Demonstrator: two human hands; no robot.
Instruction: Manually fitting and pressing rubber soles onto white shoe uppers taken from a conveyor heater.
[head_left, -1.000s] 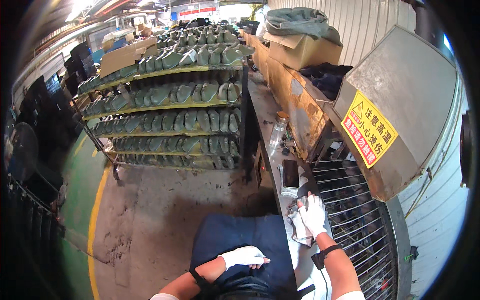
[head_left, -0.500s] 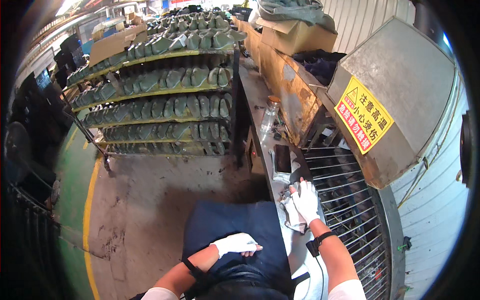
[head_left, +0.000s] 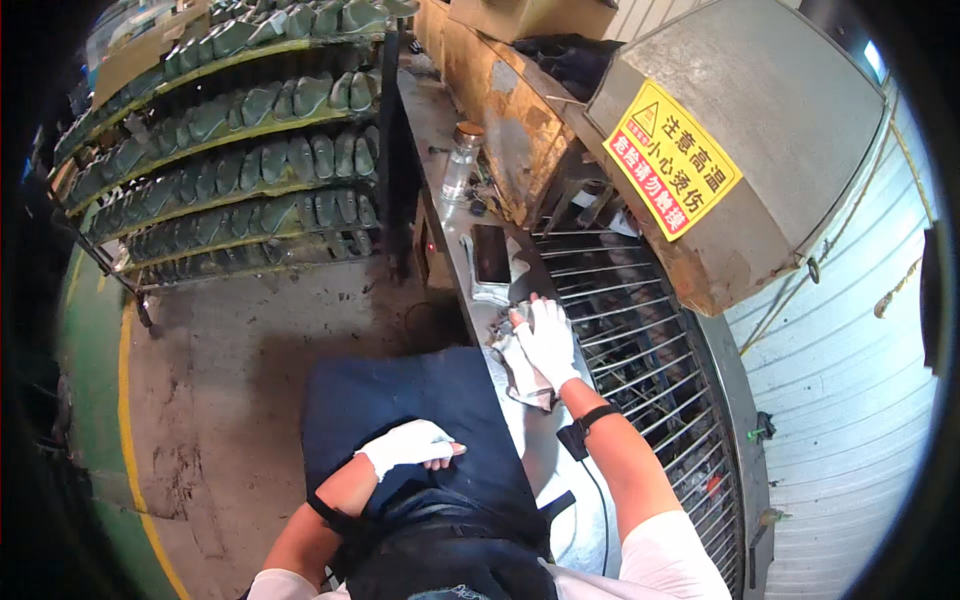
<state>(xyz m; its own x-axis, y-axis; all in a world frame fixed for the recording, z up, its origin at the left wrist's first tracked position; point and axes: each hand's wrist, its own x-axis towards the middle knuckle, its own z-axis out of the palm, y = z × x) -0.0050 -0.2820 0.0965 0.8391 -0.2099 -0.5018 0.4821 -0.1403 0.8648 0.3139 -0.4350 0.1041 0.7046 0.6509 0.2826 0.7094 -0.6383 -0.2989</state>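
My right hand (head_left: 548, 340), in a white fingerless glove, lies flat with its fingers stretched out over a crumpled pale cloth (head_left: 524, 376) on the metal ledge (head_left: 455, 240). The palm's underside is hidden. A dark phone (head_left: 491, 254) lies on the ledge just beyond the fingertips. My left hand (head_left: 412, 445), gloved the same way, rests on the dark blue apron (head_left: 390, 390) over my lap. Its bare fingertips curl inward, and nothing shows in them.
Right of the ledge runs a metal bar grate (head_left: 640, 350), with a grey metal hood (head_left: 750, 130) bearing a yellow and red warning sign (head_left: 672, 160) above. A glass bottle (head_left: 460, 165) stands farther along. At the far left is a rack (head_left: 225, 175) of shoe-shaped pieces.
The view has swung right and down, so the surroundings sit farther left and higher. Both hands keep nearly the same places, the right on the cloth and the left on the apron.
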